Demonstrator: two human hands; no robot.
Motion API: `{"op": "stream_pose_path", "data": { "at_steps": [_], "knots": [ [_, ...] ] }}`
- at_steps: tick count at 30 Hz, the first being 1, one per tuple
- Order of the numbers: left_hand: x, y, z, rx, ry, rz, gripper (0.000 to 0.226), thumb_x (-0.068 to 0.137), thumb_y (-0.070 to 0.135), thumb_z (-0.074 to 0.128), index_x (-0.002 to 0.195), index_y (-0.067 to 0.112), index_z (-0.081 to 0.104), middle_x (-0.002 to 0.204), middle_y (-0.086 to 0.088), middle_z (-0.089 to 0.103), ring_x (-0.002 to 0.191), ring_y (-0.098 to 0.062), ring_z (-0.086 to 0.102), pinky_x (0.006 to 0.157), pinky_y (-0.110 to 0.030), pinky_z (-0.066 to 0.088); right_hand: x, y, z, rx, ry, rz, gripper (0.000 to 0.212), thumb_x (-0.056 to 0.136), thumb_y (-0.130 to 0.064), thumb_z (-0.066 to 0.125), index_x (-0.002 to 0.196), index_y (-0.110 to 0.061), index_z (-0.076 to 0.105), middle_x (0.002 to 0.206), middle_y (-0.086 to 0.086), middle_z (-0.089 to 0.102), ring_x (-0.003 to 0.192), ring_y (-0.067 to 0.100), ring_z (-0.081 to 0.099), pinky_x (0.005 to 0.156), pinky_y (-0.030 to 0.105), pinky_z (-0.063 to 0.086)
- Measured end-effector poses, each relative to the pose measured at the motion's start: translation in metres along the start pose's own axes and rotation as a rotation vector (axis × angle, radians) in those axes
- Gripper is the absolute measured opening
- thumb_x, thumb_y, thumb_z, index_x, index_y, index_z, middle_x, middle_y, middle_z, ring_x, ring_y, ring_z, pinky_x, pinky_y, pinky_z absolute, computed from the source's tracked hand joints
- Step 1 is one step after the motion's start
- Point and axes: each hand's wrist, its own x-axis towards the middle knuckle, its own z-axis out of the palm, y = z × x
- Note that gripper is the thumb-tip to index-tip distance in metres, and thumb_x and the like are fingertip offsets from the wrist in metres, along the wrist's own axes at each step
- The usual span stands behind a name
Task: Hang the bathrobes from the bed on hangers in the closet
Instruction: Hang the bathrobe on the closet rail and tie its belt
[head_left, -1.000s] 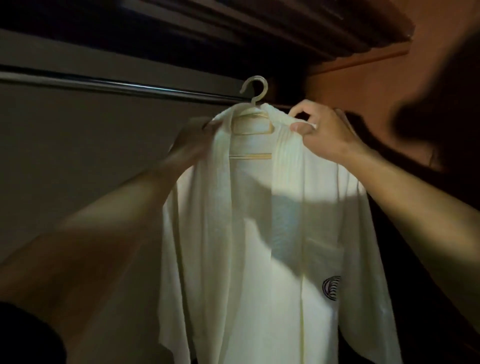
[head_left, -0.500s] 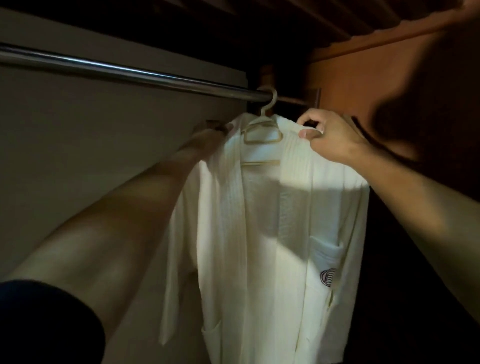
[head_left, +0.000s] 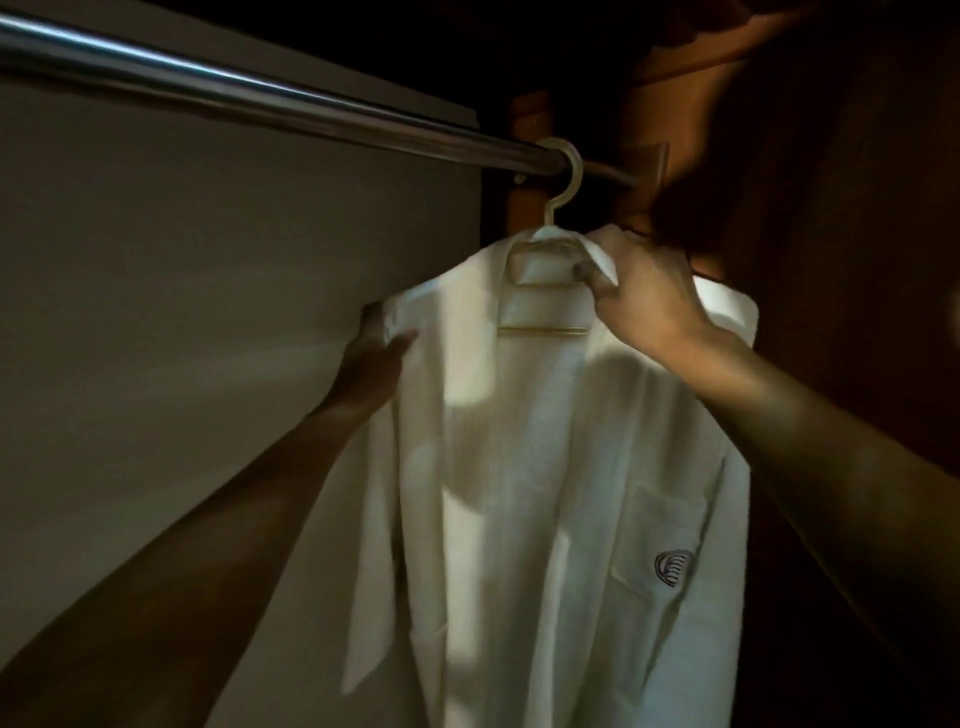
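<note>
The hanger (head_left: 574, 174) is now hooked on the closet rod (head_left: 260, 98), so the bathrobe (head_left: 545, 493) hangs, left hand (head_left: 371, 358) gripping its shoulder, right hand (head_left: 644, 301) pinching its collar.

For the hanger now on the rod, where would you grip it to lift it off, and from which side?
Probably the hanger by its bare neck just under the hook, coming from the front and below. The hook sits over the rod, and the bathrobe covers both shoulders, leaving only the neck exposed. The right hand pinches the collar beside it.
</note>
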Motion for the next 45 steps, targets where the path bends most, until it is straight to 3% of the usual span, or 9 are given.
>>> {"op": "stream_pose_path", "data": {
  "at_steps": [6,11,16,20,23,28,33,38,45],
  "knots": [
    [0.031,-0.018,-0.042,0.114,-0.355,0.027,0.066,0.082,0.086,0.048,0.114,0.032,0.071,0.113,0.005,0.072,0.119,-0.026,0.065,0.095,-0.031,0.044,0.002,0.021,-0.003,-0.168,0.033,-0.004,0.032,0.102,-0.032,0.056,0.13,-0.016,0.057,0.112,0.016,0.066,0.104,0.038,0.06,0.088,0.046,0.036],
    [0.045,-0.004,-0.041,-0.023,-0.107,-0.004,0.051,0.102,0.053,0.053,0.143,0.022,0.059,0.097,0.012,0.074,0.09,-0.011,0.066,0.073,-0.008,0.046,0.001,0.015,0.011,-0.056,0.03,0.062,0.031,0.099,-0.028,0.059,0.128,-0.016,0.058,0.113,0.015,0.067,0.105,0.039,0.062,0.087,0.045,0.035],
    [0.037,0.018,-0.017,0.219,-0.149,-0.125,0.055,0.105,0.043,0.05,0.15,0.013,0.044,0.155,-0.016,0.044,0.143,-0.035,0.041,0.112,-0.036,0.032,-0.004,0.018,0.0,-0.141,-0.034,0.018,0.036,0.104,-0.039,0.049,0.132,-0.017,0.055,0.117,0.011,0.065,0.108,0.035,0.06,0.091,0.047,0.037],
    [0.001,0.066,0.012,0.163,0.306,0.389,0.035,0.09,0.018,0.056,0.124,0.013,0.059,0.122,-0.009,0.057,0.112,-0.028,0.056,0.096,-0.044,0.048,-0.018,0.017,-0.012,0.075,-0.099,-0.005,0.044,0.105,-0.051,0.036,0.138,-0.026,0.051,0.128,0.004,0.059,0.119,0.025,0.056,0.101,0.045,0.045],
    [-0.037,0.117,0.041,0.051,0.062,0.724,0.017,0.099,0.017,0.058,0.112,0.009,0.066,0.107,0.001,0.06,0.098,-0.011,0.056,0.088,-0.027,0.048,-0.029,0.022,-0.026,0.177,0.022,0.188,0.041,0.108,-0.037,0.039,0.144,-0.02,0.051,0.142,0.009,0.049,0.129,0.021,0.048,0.103,0.03,0.036],
    [-0.043,0.115,0.082,0.338,-0.153,0.837,0.019,0.105,0.03,0.052,0.111,0.022,0.068,0.096,-0.007,0.067,0.086,-0.028,0.065,0.075,-0.049,0.054,-0.066,0.058,-0.039,-0.059,-0.159,0.346,0.052,0.099,-0.05,0.049,0.14,-0.018,0.048,0.132,0.011,0.059,0.116,0.032,0.06,0.094,0.042,0.049],
    [-0.054,0.119,0.085,0.333,-0.153,0.57,0.08,0.081,0.094,0.034,0.097,0.023,0.067,0.091,0.003,0.069,0.087,-0.018,0.065,0.092,-0.048,0.052,-0.119,0.062,-0.047,0.15,-0.34,0.4,0.065,0.101,-0.044,0.057,0.152,-0.018,0.026,0.138,0.015,0.058,0.118,0.041,0.061,0.096,0.038,0.046],
    [-0.05,0.115,0.076,0.232,-0.135,0.501,0.035,0.1,0.053,0.049,0.091,0.024,0.067,0.077,0.009,0.061,0.079,-0.015,0.061,0.082,-0.037,0.048,-0.11,0.055,-0.076,0.136,-0.524,0.369,0.08,0.09,-0.039,0.074,0.152,-0.022,0.026,0.142,0.008,0.054,0.125,0.029,0.056,0.107,0.042,0.046],
    [-0.066,0.119,0.074,-0.148,-0.33,0.49,0.043,0.097,0.051,0.063,0.078,0.012,0.066,0.073,0.009,0.06,0.067,-0.001,0.056,0.066,-0.025,0.045,-0.133,0.056,-0.074,0.193,-0.431,0.417,0.093,0.076,-0.066,0.072,0.149,-0.02,0.036,0.139,0.001,0.056,0.124,0.023,0.057,0.107,0.047,0.046]
  ]
}}
